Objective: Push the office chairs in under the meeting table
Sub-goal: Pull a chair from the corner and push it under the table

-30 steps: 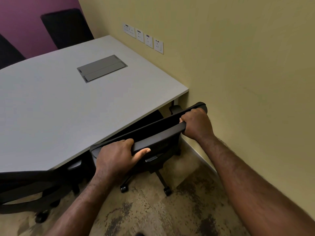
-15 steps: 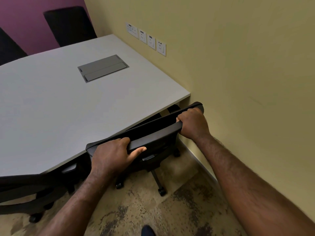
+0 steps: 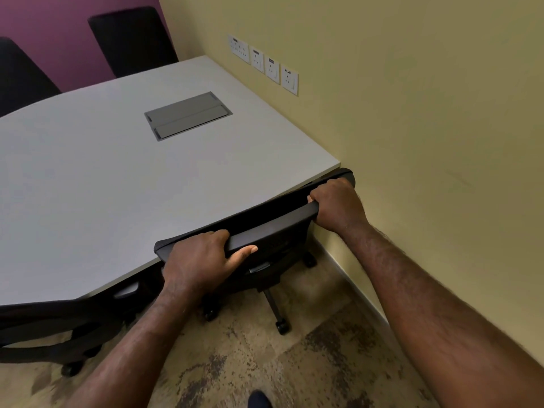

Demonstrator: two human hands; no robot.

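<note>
The grey counter (image 3: 88, 184) fills the space ahead of your grip and to its left, its near edge curving right up to the chair back you hold. A yellow wall (image 3: 426, 113) runs close along the right of your right hand; a purple wall (image 3: 59, 25) stands far beyond the counter. Mottled carpet (image 3: 265, 363) lies under and behind your grip.

The black office chair (image 3: 273, 234) sits between your two hands, its top rail pressed against the counter's near edge, seat out of sight beneath the top, casters and one base leg showing below your hands. A second black chair (image 3: 44, 328) stands to the left of your left hand, back also at the counter edge. Two more dark chair backs (image 3: 132, 39) rise at the far side.

Your left hand (image 3: 203, 260) is closed over the left end of the top rail, fingers over the front, thumb along the back. Your right hand (image 3: 335, 204) is closed round the right end, near the wall.

Smaller: a grey cable hatch (image 3: 188, 114) set in the counter ahead of the grip; four wall sockets (image 3: 265, 64) beyond your right hand; a dark shoe tip (image 3: 259, 400) at the bottom edge.
</note>
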